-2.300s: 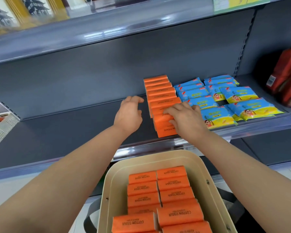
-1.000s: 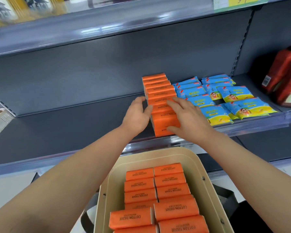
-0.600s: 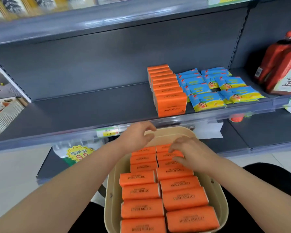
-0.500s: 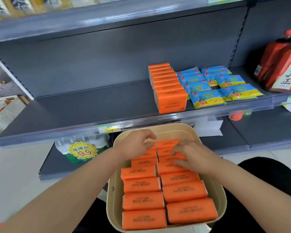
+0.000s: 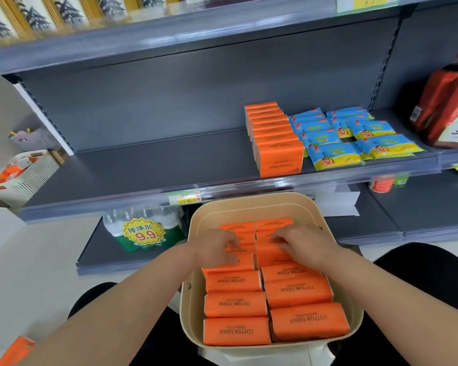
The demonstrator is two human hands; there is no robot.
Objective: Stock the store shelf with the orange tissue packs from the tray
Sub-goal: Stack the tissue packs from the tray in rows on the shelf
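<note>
A beige tray [image 5: 249, 204] sits low in the middle with orange tissue packs [image 5: 236, 303] lying in two columns. My left hand [image 5: 214, 247] curls over a pack in the left column, thumb and fingers pinching it. My right hand [image 5: 302, 244] grips a slightly raised pack [image 5: 270, 253] in the right column. Both hands are at the far half of the tray. A row of orange packs [image 5: 275, 138] stands upright on the grey shelf [image 5: 143, 165], running from the back wall to the front edge.
Blue and yellow packets [image 5: 336, 154] lie right of the orange row, and red bottles [image 5: 450, 107] stand further right. A shrink-wrapped water pack [image 5: 143, 231] with a 9.9 sticker sits on the lower shelf. A white basket [image 5: 19, 175] stands at far left.
Both hands left the orange row on the shelf and came down into the tray. They have since closed on packs there, and the view has tilted downward.
</note>
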